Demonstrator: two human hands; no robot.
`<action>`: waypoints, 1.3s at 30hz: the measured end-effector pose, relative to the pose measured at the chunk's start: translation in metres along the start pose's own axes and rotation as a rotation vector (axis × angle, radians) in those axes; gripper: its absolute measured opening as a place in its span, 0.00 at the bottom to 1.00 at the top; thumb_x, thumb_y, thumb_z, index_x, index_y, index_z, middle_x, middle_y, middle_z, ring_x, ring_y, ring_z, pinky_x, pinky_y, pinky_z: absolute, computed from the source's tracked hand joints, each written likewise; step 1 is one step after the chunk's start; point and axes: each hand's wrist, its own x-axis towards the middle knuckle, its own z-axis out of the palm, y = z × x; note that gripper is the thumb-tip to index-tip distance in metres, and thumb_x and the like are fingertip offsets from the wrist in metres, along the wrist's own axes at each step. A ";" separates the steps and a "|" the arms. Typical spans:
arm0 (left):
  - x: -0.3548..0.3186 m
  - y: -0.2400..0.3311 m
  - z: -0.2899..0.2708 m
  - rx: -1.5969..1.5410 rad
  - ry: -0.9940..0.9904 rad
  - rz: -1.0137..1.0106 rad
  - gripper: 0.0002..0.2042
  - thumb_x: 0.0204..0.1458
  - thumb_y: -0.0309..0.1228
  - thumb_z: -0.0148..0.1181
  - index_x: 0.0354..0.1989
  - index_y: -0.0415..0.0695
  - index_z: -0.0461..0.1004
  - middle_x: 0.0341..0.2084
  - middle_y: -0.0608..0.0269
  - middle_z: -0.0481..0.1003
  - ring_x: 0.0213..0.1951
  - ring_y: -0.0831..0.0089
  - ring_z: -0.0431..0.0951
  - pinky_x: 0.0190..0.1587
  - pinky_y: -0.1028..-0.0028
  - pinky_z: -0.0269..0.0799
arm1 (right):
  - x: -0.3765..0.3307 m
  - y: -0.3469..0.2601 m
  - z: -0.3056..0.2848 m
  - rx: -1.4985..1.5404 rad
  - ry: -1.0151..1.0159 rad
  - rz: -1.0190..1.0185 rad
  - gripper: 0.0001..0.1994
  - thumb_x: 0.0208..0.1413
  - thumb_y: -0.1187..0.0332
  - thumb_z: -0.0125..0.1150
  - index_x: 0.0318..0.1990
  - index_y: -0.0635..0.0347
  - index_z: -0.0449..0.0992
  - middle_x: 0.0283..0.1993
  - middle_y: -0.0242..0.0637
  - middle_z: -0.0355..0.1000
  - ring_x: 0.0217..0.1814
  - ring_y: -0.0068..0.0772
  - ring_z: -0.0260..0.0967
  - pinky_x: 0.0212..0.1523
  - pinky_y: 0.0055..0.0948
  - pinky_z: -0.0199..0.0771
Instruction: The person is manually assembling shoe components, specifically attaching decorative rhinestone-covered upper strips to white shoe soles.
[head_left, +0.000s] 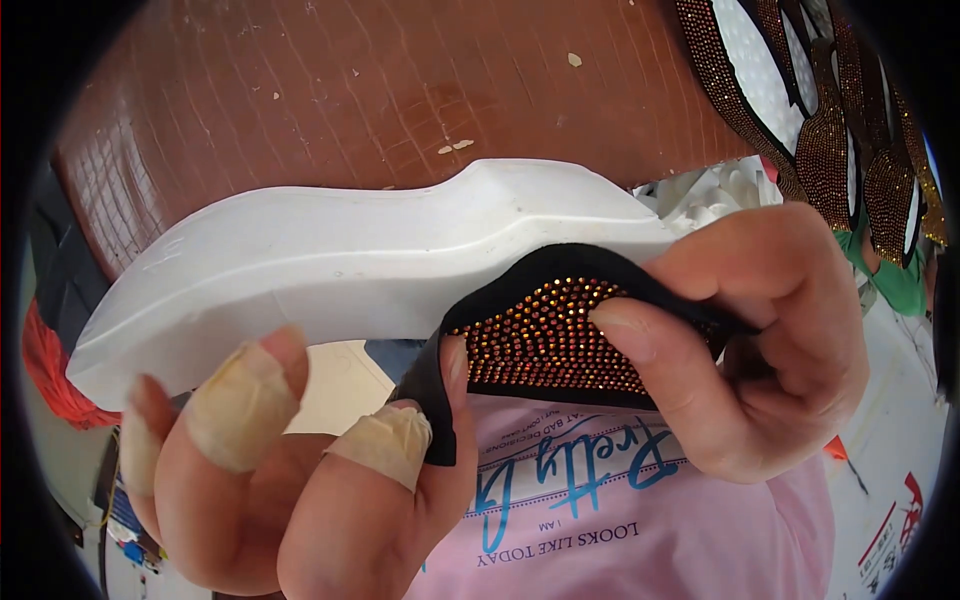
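Note:
Both my hands stretch a black strap (555,345) between them, its face covered with rows of orange-gold rhinestones and its edge plain black. My left hand (345,525) pinches the bent left end between thumb and index finger; its other fingers are curled apart, and several wear beige tape. With thumb and bent fingers, my right hand (795,310) grips the right part of the strap, hiding that end. Just beyond the strap lies a long, curved, glossy white form (330,270) with a raised ridge. The strap's upper edge overlaps the form's near side; whether they touch, I cannot tell.
Behind the form spreads a brown, crocodile-patterned tabletop (350,90) with small pale flecks. Similar rhinestone straps (825,145) hang at the far right, near a green sleeve (900,285). White bits (705,200) are heaped behind my right hand. A pink printed shirt (740,530) is below.

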 end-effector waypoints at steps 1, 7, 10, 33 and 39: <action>-0.001 -0.002 0.002 0.037 0.063 0.034 0.12 0.48 0.25 0.59 0.37 0.48 0.61 0.33 0.63 0.68 0.34 0.74 0.69 0.44 0.72 0.67 | 0.000 0.000 0.001 0.000 0.012 -0.007 0.12 0.39 0.85 0.64 0.33 0.67 0.69 0.24 0.36 0.72 0.17 0.19 0.60 0.20 0.12 0.58; -0.013 -0.013 0.030 0.268 0.441 0.235 0.09 0.57 0.42 0.53 0.35 0.54 0.62 0.25 0.82 0.63 0.31 0.89 0.62 0.44 0.79 0.59 | -0.005 0.000 -0.007 -0.158 -0.112 -0.161 0.14 0.38 0.85 0.65 0.33 0.67 0.69 0.23 0.37 0.73 0.16 0.18 0.60 0.18 0.13 0.58; -0.019 -0.017 0.028 0.269 0.372 0.229 0.09 0.55 0.40 0.54 0.35 0.54 0.61 0.27 0.79 0.64 0.32 0.86 0.63 0.46 0.77 0.59 | -0.001 0.006 -0.003 -0.119 -0.070 -0.146 0.14 0.39 0.85 0.65 0.33 0.67 0.68 0.23 0.37 0.73 0.15 0.19 0.60 0.18 0.13 0.58; -0.003 -0.016 -0.003 0.203 -0.152 0.155 0.20 0.39 0.18 0.64 0.35 0.49 0.60 0.39 0.59 0.71 0.42 0.64 0.71 0.59 0.59 0.62 | 0.005 0.004 -0.013 -0.246 -0.246 -0.285 0.13 0.42 0.80 0.65 0.33 0.65 0.66 0.19 0.36 0.69 0.14 0.19 0.55 0.15 0.16 0.53; 0.003 -0.014 0.007 0.134 -0.099 0.104 0.19 0.40 0.17 0.64 0.35 0.49 0.61 0.35 0.61 0.72 0.38 0.67 0.72 0.57 0.60 0.64 | 0.001 0.014 0.002 0.000 -0.003 -0.154 0.12 0.43 0.82 0.64 0.33 0.64 0.65 0.20 0.36 0.71 0.14 0.18 0.56 0.16 0.14 0.54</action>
